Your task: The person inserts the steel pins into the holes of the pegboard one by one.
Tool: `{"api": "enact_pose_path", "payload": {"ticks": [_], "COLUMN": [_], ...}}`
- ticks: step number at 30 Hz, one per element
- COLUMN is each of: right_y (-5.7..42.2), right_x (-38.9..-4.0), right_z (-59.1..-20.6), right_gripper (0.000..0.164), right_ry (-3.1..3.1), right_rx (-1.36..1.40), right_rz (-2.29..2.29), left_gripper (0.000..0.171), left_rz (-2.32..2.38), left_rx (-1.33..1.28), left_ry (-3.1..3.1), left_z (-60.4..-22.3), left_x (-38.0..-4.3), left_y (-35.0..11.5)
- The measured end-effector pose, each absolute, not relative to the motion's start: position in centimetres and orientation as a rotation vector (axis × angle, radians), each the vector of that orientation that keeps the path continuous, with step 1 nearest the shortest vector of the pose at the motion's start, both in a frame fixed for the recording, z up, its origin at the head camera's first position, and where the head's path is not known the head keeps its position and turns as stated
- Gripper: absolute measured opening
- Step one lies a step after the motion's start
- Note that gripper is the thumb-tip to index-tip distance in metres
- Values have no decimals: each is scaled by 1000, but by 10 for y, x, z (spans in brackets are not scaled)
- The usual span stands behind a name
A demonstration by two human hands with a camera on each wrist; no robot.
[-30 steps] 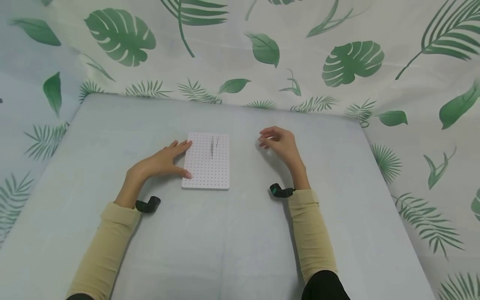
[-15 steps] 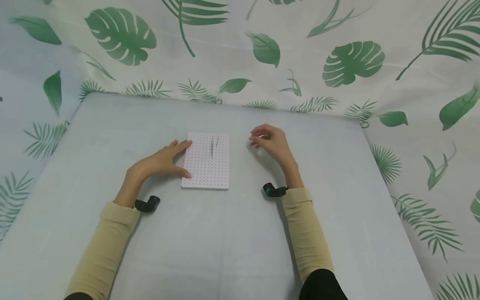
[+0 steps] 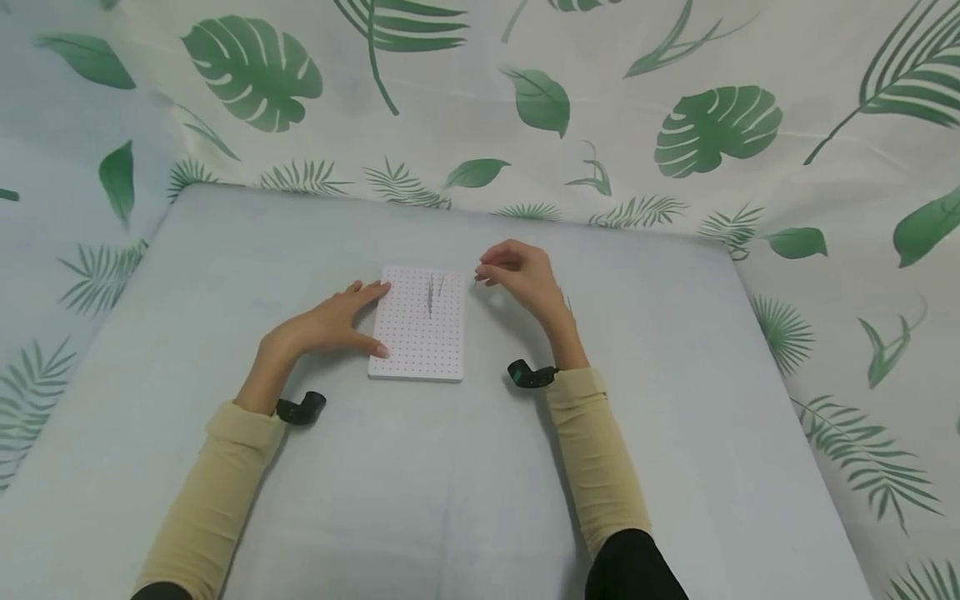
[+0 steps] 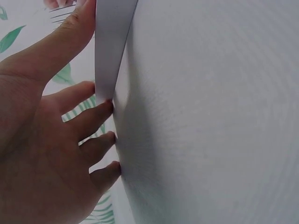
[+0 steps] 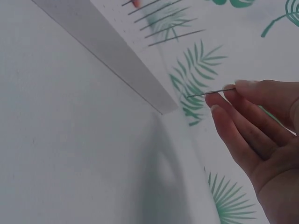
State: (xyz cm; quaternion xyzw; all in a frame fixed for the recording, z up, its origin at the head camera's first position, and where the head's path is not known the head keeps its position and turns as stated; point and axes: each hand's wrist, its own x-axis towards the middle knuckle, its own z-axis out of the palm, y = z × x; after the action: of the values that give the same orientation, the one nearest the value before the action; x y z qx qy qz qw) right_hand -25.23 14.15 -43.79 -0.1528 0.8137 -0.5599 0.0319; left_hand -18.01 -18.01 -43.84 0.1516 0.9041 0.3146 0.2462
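A white pegboard (image 3: 417, 350) with rows of small holes lies on the table. Several thin metal pins (image 3: 431, 296) stand up from its upper right part. Fingers spread, my left hand (image 3: 326, 323) rests at the board's left side, thumb and index fingertip touching its edge. The left wrist view has the thumb on the board and the other fingertips down at the table. To the right of the board, my right hand (image 3: 517, 275) is raised above the table. In the right wrist view it pinches one thin metal pin (image 5: 198, 95) between thumb and fingertips, apart from the board.
A few thin pins (image 3: 567, 302) show just behind my right wrist on the white table (image 3: 450, 483). A white cloth with green leaves (image 3: 592, 108) hangs along the table's far edge and sides. Black cameras are strapped to both wrists.
My right hand has moved left toward the board, uncovering thin pins behind its wrist. The left hand has stayed at the board's edge. The head view has shifted slightly.
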Motion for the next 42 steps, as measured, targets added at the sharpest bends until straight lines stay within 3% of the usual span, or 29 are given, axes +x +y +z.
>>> {"api": "enact_pose_path", "payload": {"ticks": [42], "right_y": [111], "right_x": [-243], "right_z": [-448], "right_gripper": [9], "right_ry": [2423], "right_rx": [-622], "right_rz": [-1618], "left_gripper": [107], "left_rz": [860], "left_rx": [428], "left_ry": [2454], "left_z": [-439], "left_x": [-180], "left_y": [-180]}}
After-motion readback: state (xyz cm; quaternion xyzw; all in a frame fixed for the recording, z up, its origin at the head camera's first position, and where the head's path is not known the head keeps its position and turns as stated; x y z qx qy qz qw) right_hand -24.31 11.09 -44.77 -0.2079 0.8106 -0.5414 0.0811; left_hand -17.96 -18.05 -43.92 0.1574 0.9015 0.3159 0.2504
